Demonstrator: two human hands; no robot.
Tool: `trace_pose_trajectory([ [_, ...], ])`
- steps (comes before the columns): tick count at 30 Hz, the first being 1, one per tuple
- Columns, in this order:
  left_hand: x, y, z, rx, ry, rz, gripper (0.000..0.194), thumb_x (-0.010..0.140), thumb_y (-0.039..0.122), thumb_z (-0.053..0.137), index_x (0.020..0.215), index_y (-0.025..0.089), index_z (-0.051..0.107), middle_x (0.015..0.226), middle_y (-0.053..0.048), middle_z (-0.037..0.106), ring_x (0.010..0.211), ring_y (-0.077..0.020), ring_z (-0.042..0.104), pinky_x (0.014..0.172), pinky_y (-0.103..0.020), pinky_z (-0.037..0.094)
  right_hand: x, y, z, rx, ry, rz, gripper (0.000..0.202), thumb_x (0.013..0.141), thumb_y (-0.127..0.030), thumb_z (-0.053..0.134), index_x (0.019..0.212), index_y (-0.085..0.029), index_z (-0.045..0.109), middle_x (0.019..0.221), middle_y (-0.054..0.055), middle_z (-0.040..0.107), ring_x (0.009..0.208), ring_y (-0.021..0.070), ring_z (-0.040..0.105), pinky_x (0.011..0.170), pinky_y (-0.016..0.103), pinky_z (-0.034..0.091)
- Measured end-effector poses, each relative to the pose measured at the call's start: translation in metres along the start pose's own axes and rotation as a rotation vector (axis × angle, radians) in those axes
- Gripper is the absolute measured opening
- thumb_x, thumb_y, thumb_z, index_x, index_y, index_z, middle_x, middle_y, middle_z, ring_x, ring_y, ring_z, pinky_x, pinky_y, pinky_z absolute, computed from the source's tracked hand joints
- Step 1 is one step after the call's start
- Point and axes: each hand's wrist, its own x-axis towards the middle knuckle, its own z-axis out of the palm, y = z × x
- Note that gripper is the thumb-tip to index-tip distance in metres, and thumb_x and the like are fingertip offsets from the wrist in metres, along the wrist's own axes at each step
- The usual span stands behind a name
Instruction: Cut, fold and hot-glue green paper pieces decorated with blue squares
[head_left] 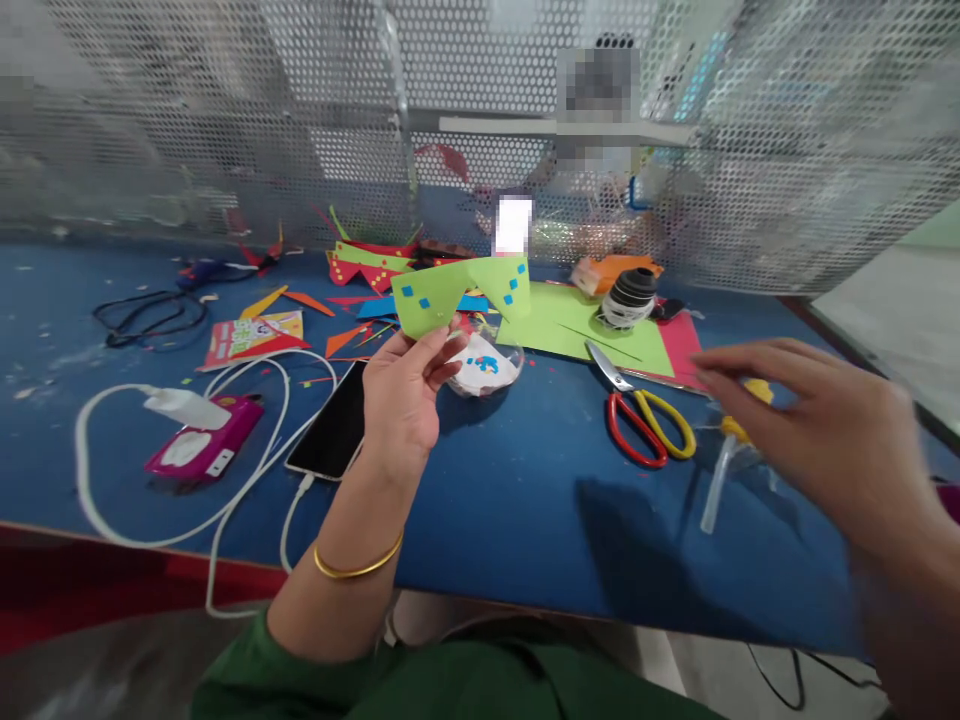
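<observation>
My left hand (409, 390) is closed on a light green paper eye mask (431, 298), gripping its lower edge between thumb and fingers. Small blue squares are stuck at both sides of the mask. Just behind and beside this hand sits a clear round bowl (504, 380) with white paper and small blue pieces in it. My right hand (825, 430), slightly blurred, is raised at the right, thumb and forefinger tips close together in a pinch. Whatever lies between them is too small to make out. Below it, partly hidden, lies a yellow object with a whitish tube (718, 485).
Scissors (619, 382) with red and yellow handles lie right of centre. Behind them are green paper sheets (555, 320) and a black-and-white bottle (628, 298). A phone (330, 425), white cable (94, 500) and magenta power adapter (240, 425) lie left. Perforated metal mesh (480, 80) borders the back.
</observation>
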Motion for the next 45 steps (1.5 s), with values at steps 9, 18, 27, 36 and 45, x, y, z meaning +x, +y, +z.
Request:
trace_pose_trajectory([
  [9, 0.008, 0.001, -0.007, -0.08, 0.065, -0.013, 0.012, 0.068, 0.016, 0.08, 0.078, 0.02, 0.077, 0.087, -0.002, 0.079, 0.069, -0.0121, 0.071, 0.055, -0.018, 0.053, 0.087, -0.106, 0.106, 0.111, -0.562, -0.375, 0.02, 0.088, -0.017, 0.06, 0.097, -0.022, 0.077, 0.101, 0.002, 0.077, 0.082, 0.0154, 0.069, 0.069, 0.025, 0.044],
  [18, 0.005, 0.002, -0.008, -0.107, 0.053, -0.066, 0.013, 0.068, 0.017, 0.081, 0.08, 0.017, 0.077, 0.084, -0.003, 0.078, 0.07, -0.0121, 0.072, 0.056, -0.018, 0.051, 0.096, -0.132, 0.164, -0.039, -0.59, -0.521, 0.022, 0.089, -0.02, 0.058, 0.095, -0.019, 0.078, 0.102, 0.009, 0.075, 0.089, 0.0207, 0.066, 0.065, 0.028, 0.035],
  [27, 0.002, 0.003, -0.008, -0.095, 0.031, -0.062, 0.019, 0.065, 0.021, 0.083, 0.082, 0.018, 0.075, 0.083, -0.002, 0.078, 0.072, -0.013, 0.072, 0.058, -0.019, 0.051, 0.101, -0.141, 0.167, -0.122, -0.606, -0.492, 0.028, 0.089, -0.024, 0.05, 0.09, -0.014, 0.076, 0.089, 0.013, 0.075, 0.078, 0.0211, 0.065, 0.059, 0.03, 0.03],
  [36, 0.003, 0.003, -0.008, -0.071, 0.048, -0.066, 0.017, 0.065, 0.021, 0.082, 0.079, 0.018, 0.074, 0.085, -0.004, 0.078, 0.077, -0.016, 0.074, 0.06, -0.021, 0.051, 0.107, -0.146, 0.172, -0.136, -0.644, -0.456, 0.028, 0.092, -0.027, 0.049, 0.099, -0.015, 0.073, 0.097, 0.014, 0.076, 0.081, 0.0219, 0.067, 0.06, 0.028, 0.034],
  [45, 0.002, 0.002, -0.009, -0.078, 0.03, -0.059, 0.017, 0.066, 0.021, 0.083, 0.08, 0.017, 0.075, 0.085, -0.004, 0.078, 0.075, -0.0147, 0.073, 0.059, -0.02, 0.05, 0.107, -0.147, 0.175, -0.117, -0.652, -0.462, 0.028, 0.092, -0.024, 0.048, 0.097, -0.01, 0.072, 0.094, 0.018, 0.074, 0.081, 0.0242, 0.068, 0.061, 0.029, 0.034],
])
